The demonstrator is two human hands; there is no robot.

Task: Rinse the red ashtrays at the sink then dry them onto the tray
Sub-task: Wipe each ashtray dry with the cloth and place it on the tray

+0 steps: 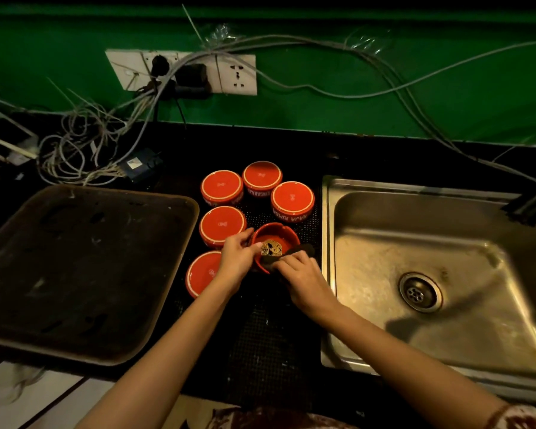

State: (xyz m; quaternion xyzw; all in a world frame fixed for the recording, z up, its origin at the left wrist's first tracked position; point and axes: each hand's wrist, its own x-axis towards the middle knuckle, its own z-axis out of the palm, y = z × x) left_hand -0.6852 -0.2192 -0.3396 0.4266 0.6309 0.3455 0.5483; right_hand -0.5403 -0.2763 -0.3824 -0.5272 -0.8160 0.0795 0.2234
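1. Step in hand, judged: drying. The upright ashtray (276, 234) sits on the dark mesh mat (266, 335) between tray (180, 201) and sink (415, 243), not over the basin. No water seen running from the tap (532, 202).
2. Left hand (237, 258): fingers curled, thumb and fingertips clamped on the near-left rim of the upright ashtray, steadying it.
3. Right hand (304, 274): fingers bent and closed round a dark cloth (304, 249), pressing it against the near-right rim. Whether the cloth reaches the bowl floor cannot be told.
4. Five inverted ashtrays (222, 185) stand base-up on the mat, around the far and left sides of the upright one. The nearest is partly hidden under the left wrist. Wet or dry: cannot tell.
5. The tray lies left of the group and carries no ashtray, so the task looks early, in its drying part.
6. Next move, judged: finish the wipe, then carry the ashtray left over the inverted ones. That calls for a firm rim grip and a lift high enough to pass them.
7. Writing: white lettering on the side walls, upside down to the camera. One appears to read "SINGARAJA", another "RAJA RIMBA"; both readings uncertain.
8. A small white mark sits on each base, too small to read. A gold-and-black emblem (271, 247) lies inside the upright bowl.
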